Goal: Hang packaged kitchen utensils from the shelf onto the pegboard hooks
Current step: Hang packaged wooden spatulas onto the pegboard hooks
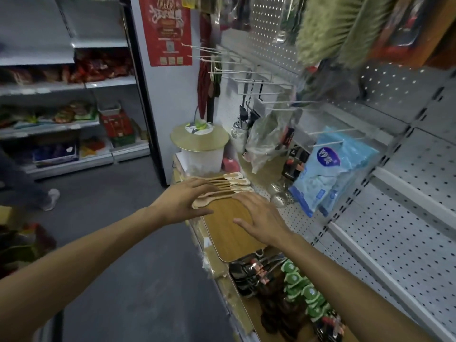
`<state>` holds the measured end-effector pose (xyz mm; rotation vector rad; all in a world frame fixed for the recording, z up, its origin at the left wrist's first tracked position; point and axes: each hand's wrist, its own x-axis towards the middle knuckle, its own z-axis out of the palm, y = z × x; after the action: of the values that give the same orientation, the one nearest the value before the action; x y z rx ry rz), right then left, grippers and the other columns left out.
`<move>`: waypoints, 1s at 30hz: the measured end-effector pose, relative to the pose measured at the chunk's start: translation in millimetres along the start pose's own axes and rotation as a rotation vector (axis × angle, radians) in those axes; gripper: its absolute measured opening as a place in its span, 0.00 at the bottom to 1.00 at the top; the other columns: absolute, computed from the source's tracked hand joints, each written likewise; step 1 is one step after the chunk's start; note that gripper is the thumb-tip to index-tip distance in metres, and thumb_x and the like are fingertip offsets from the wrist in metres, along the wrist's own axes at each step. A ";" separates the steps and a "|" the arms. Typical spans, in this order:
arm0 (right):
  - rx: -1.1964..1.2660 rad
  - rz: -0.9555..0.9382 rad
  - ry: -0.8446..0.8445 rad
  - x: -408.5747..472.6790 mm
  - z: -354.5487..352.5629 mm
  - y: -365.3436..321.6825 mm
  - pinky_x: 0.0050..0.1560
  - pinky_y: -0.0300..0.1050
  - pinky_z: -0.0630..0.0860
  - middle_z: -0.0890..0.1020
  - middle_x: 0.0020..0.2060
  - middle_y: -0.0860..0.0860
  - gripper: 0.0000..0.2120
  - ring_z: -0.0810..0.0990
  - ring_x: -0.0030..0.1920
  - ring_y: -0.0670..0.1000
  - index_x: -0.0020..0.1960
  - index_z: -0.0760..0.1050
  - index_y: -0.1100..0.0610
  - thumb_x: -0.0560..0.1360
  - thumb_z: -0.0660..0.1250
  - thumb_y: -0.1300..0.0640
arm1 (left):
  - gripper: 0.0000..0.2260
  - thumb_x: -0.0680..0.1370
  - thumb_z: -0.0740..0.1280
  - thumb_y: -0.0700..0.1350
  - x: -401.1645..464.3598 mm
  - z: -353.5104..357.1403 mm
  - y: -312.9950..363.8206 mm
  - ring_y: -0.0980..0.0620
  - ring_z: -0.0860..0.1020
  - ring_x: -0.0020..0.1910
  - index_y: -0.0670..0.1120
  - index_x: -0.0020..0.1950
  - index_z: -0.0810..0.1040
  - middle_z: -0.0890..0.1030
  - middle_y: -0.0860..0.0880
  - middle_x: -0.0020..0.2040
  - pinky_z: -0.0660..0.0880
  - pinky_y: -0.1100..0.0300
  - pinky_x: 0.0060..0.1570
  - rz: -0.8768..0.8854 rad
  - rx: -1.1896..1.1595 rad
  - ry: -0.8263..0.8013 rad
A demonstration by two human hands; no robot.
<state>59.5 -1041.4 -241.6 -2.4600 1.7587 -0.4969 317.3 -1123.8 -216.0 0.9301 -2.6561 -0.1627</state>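
Head view shows the left hand with its fingers spread over a fanned row of wooden spoons on the shelf, seemingly to gather them; whether they grip yet I cannot tell. Just beside them, the right hand lies flat, fingers straight, on a wooden board beneath, probably steadying it. Above and beyond the fingers, bare pegboard hooks jut out, ready for the spoons. Nearer the wrists lie green-tagged utensils.
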 end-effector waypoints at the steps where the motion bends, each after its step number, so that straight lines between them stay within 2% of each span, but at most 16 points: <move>1: 0.010 0.013 -0.001 10.6 5.2 0.1 0.73 0.50 0.65 0.70 0.71 0.47 0.29 0.66 0.72 0.49 0.75 0.63 0.49 0.77 0.64 0.39 | 0.27 0.76 0.67 0.64 5.3 1.5 -13.9 0.56 0.71 0.68 0.56 0.72 0.71 0.74 0.57 0.69 0.72 0.60 0.61 0.010 -0.005 -0.014; 4: 0.022 0.062 0.001 43.9 24.0 -2.9 0.71 0.47 0.66 0.70 0.70 0.46 0.29 0.67 0.71 0.48 0.74 0.63 0.47 0.77 0.62 0.37 | 0.27 0.76 0.67 0.64 22.4 6.0 -59.8 0.54 0.75 0.65 0.54 0.72 0.72 0.75 0.56 0.69 0.75 0.58 0.58 0.043 -0.023 -0.038; 8: 0.009 0.151 0.023 87.2 53.2 -16.3 0.71 0.42 0.60 0.70 0.70 0.47 0.30 0.66 0.71 0.47 0.74 0.63 0.47 0.77 0.63 0.38 | 0.27 0.76 0.66 0.65 42.0 11.4 -123.9 0.53 0.75 0.65 0.53 0.71 0.73 0.76 0.54 0.69 0.74 0.58 0.59 0.116 -0.066 -0.078; 13: 0.014 0.289 -0.024 132.7 91.6 -30.9 0.70 0.48 0.67 0.70 0.71 0.48 0.31 0.68 0.70 0.49 0.75 0.62 0.49 0.77 0.62 0.37 | 0.28 0.77 0.61 0.68 56.2 28.1 -196.4 0.53 0.73 0.68 0.54 0.71 0.72 0.75 0.55 0.70 0.74 0.55 0.62 0.206 -0.096 -0.171; 17: 0.014 0.401 -0.070 162.6 118.1 -29.7 0.69 0.48 0.68 0.70 0.71 0.49 0.31 0.67 0.71 0.50 0.75 0.63 0.52 0.78 0.63 0.39 | 0.34 0.76 0.52 0.73 74.3 45.9 -244.2 0.52 0.75 0.66 0.51 0.70 0.75 0.77 0.53 0.68 0.75 0.56 0.60 0.246 -0.147 -0.245; 19: 0.031 0.436 -0.098 179.3 133.4 -18.8 0.69 0.48 0.68 0.70 0.71 0.48 0.30 0.67 0.70 0.49 0.75 0.62 0.51 0.78 0.63 0.40 | 0.32 0.76 0.55 0.71 89.2 62.1 -264.5 0.52 0.75 0.65 0.52 0.70 0.75 0.77 0.53 0.67 0.74 0.58 0.58 0.239 -0.157 -0.252; 24: 0.088 0.549 -0.192 228.0 190.3 35.2 0.69 0.45 0.65 0.70 0.71 0.49 0.28 0.67 0.70 0.50 0.75 0.63 0.52 0.79 0.64 0.45 | 0.25 0.77 0.67 0.62 135.2 143.1 -320.8 0.51 0.73 0.67 0.53 0.71 0.73 0.75 0.54 0.69 0.72 0.57 0.59 0.161 -0.168 -0.305; 30: 0.226 0.782 -0.314 277.5 300.4 125.0 0.67 0.46 0.67 0.70 0.70 0.53 0.26 0.69 0.68 0.53 0.74 0.66 0.57 0.79 0.64 0.48 | 0.23 0.81 0.63 0.59 196.4 280.2 -374.4 0.46 0.73 0.66 0.50 0.74 0.70 0.74 0.50 0.69 0.75 0.50 0.60 0.155 -0.071 -0.444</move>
<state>117.8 -1379.8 -496.4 -1.4275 2.1548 -0.1965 298.5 -1538.5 -507.4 0.7282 -3.0866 -0.4734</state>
